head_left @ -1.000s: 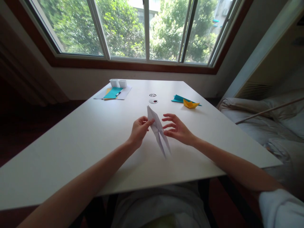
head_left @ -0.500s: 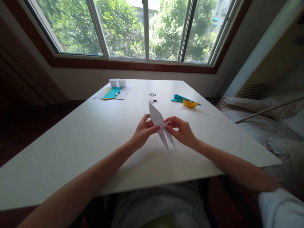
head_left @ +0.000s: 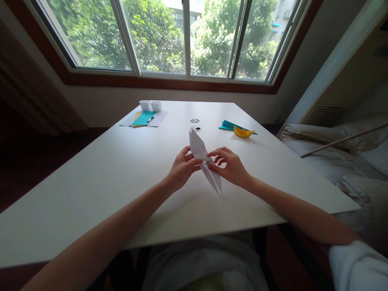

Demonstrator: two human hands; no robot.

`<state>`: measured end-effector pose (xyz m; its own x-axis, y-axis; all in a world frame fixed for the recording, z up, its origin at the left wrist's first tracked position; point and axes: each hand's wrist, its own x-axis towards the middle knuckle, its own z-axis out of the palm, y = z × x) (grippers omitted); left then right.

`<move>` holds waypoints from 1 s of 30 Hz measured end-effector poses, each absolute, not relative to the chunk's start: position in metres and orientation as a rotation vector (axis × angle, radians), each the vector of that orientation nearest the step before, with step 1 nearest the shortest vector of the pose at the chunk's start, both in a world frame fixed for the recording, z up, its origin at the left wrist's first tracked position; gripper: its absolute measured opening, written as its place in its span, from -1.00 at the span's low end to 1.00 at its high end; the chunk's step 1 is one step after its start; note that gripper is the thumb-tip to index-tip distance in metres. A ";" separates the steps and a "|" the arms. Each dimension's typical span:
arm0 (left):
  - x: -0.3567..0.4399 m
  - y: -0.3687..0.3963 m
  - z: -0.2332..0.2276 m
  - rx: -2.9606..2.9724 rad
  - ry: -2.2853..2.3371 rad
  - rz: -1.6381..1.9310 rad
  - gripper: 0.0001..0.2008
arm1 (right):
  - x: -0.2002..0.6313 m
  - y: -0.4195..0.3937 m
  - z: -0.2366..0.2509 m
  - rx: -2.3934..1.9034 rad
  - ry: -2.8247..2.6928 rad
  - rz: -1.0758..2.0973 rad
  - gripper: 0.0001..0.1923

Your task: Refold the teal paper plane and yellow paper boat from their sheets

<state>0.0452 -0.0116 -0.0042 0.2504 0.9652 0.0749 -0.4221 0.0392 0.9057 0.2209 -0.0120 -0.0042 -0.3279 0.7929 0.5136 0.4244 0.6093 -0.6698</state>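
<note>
Lower tips (head_left: 218, 188) of white paper (head_left: 197, 144) moved closer; left grip (head_left: 181, 166), right grip (head_left: 230, 165) pinching its middle.

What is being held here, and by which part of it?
A folded white paper, held near its middle: the left hand at one side, the right hand at the other.

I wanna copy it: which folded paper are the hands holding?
The white folded paper, in the left hand and right hand; the yellow boat and teal folded paper rest on the table.
</note>
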 end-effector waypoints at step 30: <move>0.040 -0.011 -0.010 1.760 1.142 1.419 -0.80 | 0.217 -0.004 -0.007 -0.918 -1.370 1.193 -0.69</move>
